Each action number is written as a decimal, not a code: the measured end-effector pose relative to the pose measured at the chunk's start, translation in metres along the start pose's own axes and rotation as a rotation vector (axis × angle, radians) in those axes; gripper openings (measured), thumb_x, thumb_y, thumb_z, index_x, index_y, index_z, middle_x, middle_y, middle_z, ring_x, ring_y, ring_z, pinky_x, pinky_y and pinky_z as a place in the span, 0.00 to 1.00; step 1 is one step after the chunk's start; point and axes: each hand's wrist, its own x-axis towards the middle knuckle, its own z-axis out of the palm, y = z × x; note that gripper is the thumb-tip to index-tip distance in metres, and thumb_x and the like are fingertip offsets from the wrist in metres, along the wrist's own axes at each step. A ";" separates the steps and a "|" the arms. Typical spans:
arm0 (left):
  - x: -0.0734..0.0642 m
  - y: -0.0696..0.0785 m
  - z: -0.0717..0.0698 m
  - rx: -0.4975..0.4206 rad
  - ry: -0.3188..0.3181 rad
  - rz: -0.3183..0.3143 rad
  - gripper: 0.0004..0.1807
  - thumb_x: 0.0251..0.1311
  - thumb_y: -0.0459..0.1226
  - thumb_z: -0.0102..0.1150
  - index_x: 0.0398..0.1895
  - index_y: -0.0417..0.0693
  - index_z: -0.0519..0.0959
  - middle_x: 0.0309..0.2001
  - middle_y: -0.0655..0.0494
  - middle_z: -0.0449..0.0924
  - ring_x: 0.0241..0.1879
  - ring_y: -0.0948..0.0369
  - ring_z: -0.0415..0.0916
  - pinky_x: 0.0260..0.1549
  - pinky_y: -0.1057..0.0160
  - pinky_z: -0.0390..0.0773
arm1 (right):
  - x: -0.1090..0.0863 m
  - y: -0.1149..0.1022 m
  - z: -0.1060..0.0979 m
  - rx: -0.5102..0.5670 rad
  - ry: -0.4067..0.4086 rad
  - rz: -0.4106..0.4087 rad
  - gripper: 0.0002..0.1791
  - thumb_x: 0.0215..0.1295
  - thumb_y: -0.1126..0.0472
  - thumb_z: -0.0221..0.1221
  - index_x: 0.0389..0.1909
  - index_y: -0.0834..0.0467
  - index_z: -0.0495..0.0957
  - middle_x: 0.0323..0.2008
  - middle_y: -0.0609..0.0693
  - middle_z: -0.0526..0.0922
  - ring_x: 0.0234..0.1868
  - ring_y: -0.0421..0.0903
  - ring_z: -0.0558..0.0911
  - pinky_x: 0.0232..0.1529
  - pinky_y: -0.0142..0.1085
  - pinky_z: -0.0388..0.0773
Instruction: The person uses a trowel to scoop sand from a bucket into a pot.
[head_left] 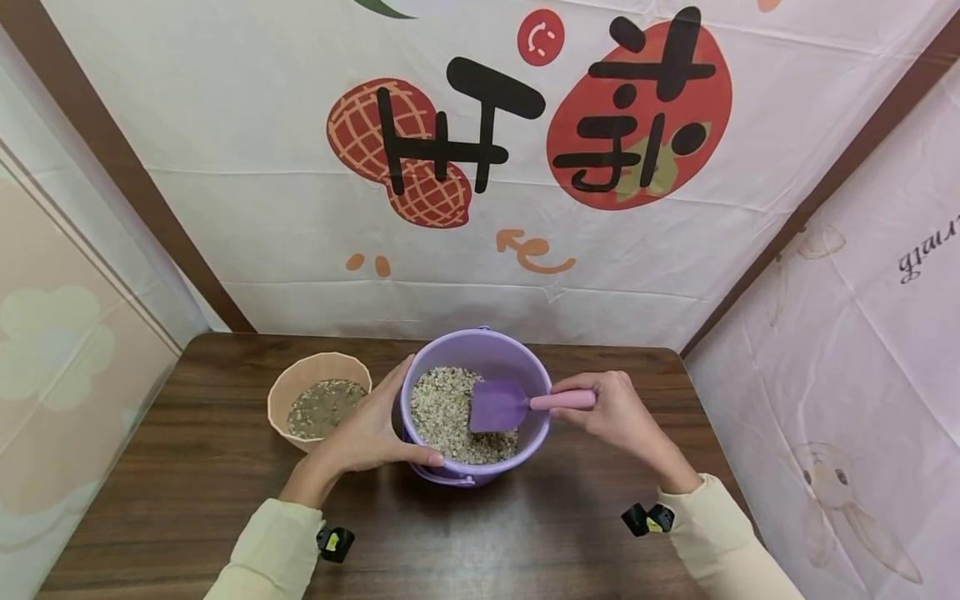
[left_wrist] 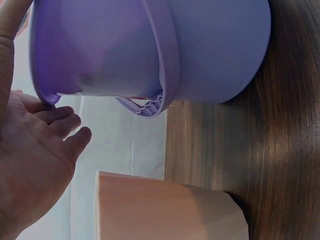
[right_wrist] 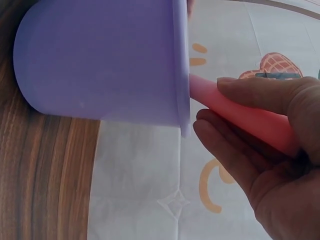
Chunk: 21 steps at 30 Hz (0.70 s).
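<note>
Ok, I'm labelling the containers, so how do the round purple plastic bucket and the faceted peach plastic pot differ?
The round purple plastic bucket is larger than the faceted peach plastic pot. The bucket has a purple carry handle; none shows on the pot. The bucket holds pale loose grains; the pot holds a darker grey-brown mix. Both are open-topped and stand on the brown wood-grain table.

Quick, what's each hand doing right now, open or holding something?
Left hand: closed, gripping the purple bucket at its rim.
Right hand: closed, holding the purple scoop by its pink handle.
</note>
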 end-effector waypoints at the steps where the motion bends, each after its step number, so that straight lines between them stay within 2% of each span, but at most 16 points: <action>1: 0.000 0.000 0.000 0.000 0.000 -0.002 0.79 0.27 0.63 0.85 0.83 0.54 0.45 0.79 0.47 0.51 0.74 0.48 0.55 0.68 0.37 0.60 | 0.001 -0.001 0.001 0.005 -0.008 0.001 0.15 0.52 0.69 0.76 0.40 0.51 0.92 0.37 0.40 0.90 0.39 0.37 0.87 0.36 0.31 0.83; 6: 0.000 0.001 0.000 0.002 0.002 -0.011 0.80 0.26 0.63 0.85 0.83 0.53 0.45 0.79 0.47 0.50 0.75 0.48 0.54 0.69 0.38 0.59 | 0.006 -0.004 0.006 0.002 -0.029 0.012 0.14 0.54 0.68 0.75 0.40 0.48 0.92 0.37 0.39 0.90 0.40 0.37 0.87 0.36 0.32 0.83; 12: -0.001 0.001 0.000 0.001 0.003 -0.017 0.80 0.26 0.63 0.85 0.83 0.52 0.45 0.79 0.47 0.50 0.75 0.48 0.53 0.69 0.37 0.58 | 0.011 -0.009 0.011 -0.025 -0.035 0.049 0.12 0.54 0.67 0.75 0.39 0.52 0.92 0.35 0.38 0.90 0.38 0.35 0.87 0.33 0.31 0.83; 17: -0.001 0.002 0.001 0.010 0.004 -0.024 0.81 0.26 0.63 0.85 0.83 0.50 0.45 0.80 0.46 0.49 0.76 0.47 0.52 0.70 0.38 0.58 | 0.014 -0.011 0.016 -0.011 -0.059 0.069 0.12 0.56 0.67 0.74 0.41 0.53 0.91 0.34 0.37 0.89 0.40 0.34 0.87 0.33 0.31 0.83; 21: -0.001 0.001 0.001 0.021 0.002 -0.030 0.81 0.26 0.63 0.85 0.83 0.51 0.44 0.80 0.44 0.48 0.76 0.45 0.52 0.70 0.37 0.58 | 0.015 -0.010 0.020 0.003 -0.044 0.079 0.12 0.56 0.68 0.74 0.41 0.53 0.91 0.33 0.36 0.89 0.39 0.34 0.87 0.33 0.31 0.84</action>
